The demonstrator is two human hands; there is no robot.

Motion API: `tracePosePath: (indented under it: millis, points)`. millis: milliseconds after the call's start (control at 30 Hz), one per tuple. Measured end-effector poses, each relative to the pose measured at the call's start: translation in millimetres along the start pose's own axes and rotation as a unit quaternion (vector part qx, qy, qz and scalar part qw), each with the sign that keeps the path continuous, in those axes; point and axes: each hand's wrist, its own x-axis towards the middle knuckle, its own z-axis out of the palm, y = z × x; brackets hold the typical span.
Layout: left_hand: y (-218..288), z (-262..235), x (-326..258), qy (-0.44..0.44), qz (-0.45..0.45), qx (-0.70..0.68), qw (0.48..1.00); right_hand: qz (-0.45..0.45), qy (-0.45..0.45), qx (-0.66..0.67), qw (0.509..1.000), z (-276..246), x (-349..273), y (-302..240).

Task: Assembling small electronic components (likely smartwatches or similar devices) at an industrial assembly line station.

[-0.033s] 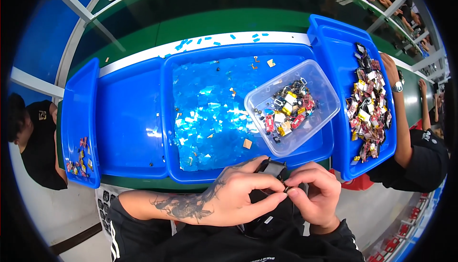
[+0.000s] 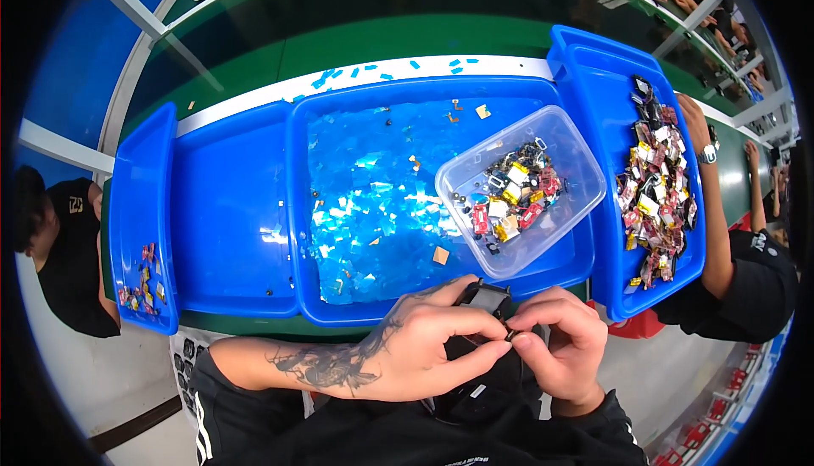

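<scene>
1. Your left hand [image 2: 415, 347] sat nearest you, at about 6 o'clock in the view, its grip closed with thumb and forefinger pinched together on a small dark part [image 2: 507, 334].
2. Your right hand [image 2: 564, 351] met it from 5 o'clock, fingers curled and its grip clamped on the same small dark part, so both hands touched at the fingertips.
3. A black boxy piece [image 2: 485, 298] showed just behind your left knuckles, at 12 o'clock from the pinch; whether it joined the small dark part could not be told.
4. Just beyond your hands lay the middle blue tray [image 2: 339, 313], its floor covered with bright blue film scraps [image 2: 365, 212].
5. A clear plastic tub [image 2: 577, 203] rested tilted in that tray at 1 o'clock from your hands, holding mixed small red, yellow and black components [image 2: 513, 199].
6. At 2 o'clock the right blue tray [image 2: 593, 76] carried a long heap of similar mixed pieces [image 2: 657, 195], with another person's arm [image 2: 712, 212] beside its outer edge.
7. At 9 to 10 o'clock stood an open blue tray [image 2: 229, 212] and a narrow blue tray [image 2: 140, 178] with a few coloured bits [image 2: 140, 275] at its near end.
8. Farthest off, at 12 o'clock, ran the green counter [image 2: 407, 42] with a white strip [image 2: 356, 80] dotted with blue scraps.
</scene>
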Motion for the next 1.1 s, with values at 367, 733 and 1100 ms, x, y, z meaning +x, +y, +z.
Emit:
tracePosePath:
  millis: [367, 733, 1100]
  points:
    - [2.2, 3.2, -0.5, 0.033, 0.030, 0.029, 0.999, -0.057, 0.031, -0.103, 0.993, -2.7, 8.4, -10.2]
    - [0.5, 9.5, -4.7, 0.007, 0.045, 0.020, 0.999, -0.091, 0.047, -0.170, 0.980, 3.0, 16.2, -14.5]
    - [0.1, 13.8, -6.1, 0.018, 0.081, 0.048, 0.995, -0.099, 0.054, -0.221, 0.969, 6.4, 14.2, -18.8]
